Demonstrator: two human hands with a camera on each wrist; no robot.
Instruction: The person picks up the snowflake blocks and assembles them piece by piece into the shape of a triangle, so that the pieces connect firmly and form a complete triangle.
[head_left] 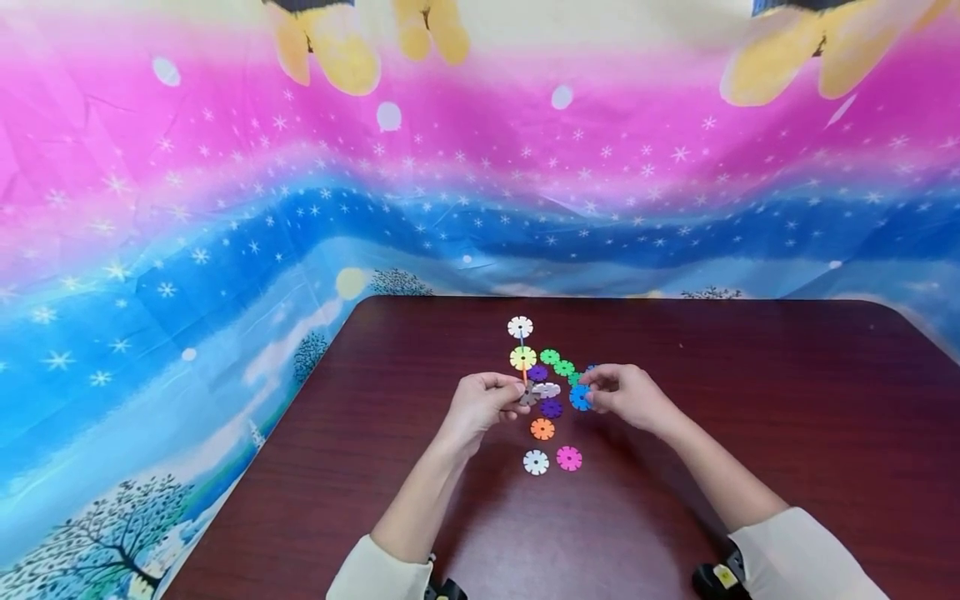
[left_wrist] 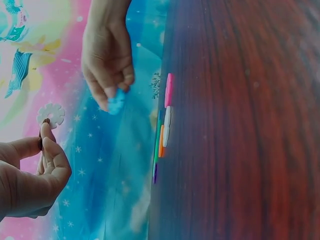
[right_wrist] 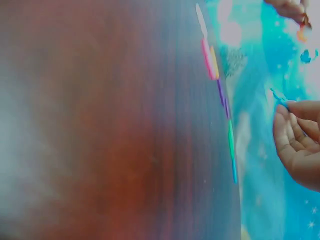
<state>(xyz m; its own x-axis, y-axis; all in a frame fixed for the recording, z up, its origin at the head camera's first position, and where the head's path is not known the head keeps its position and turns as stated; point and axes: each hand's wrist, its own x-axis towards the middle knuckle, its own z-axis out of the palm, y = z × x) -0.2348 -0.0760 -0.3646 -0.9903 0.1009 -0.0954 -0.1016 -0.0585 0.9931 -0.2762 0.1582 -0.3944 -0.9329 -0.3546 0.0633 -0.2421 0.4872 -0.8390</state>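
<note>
Disc chain [head_left: 522, 358] held by one end

We see the left hand [head_left: 478, 410] pinching the brown disc [head_left: 530, 397], perhaps to leave the others free; the long axis points from that grip up the head view. To its right, we see the right hand [head_left: 634, 398] pinching a blue disc [head_left: 580, 398].

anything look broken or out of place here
Nothing stands out: the loose discs lie flat on the table, none visibly broken. The left hand holds a chain of joined discs, and the right hand pinches a blue disc.
</note>
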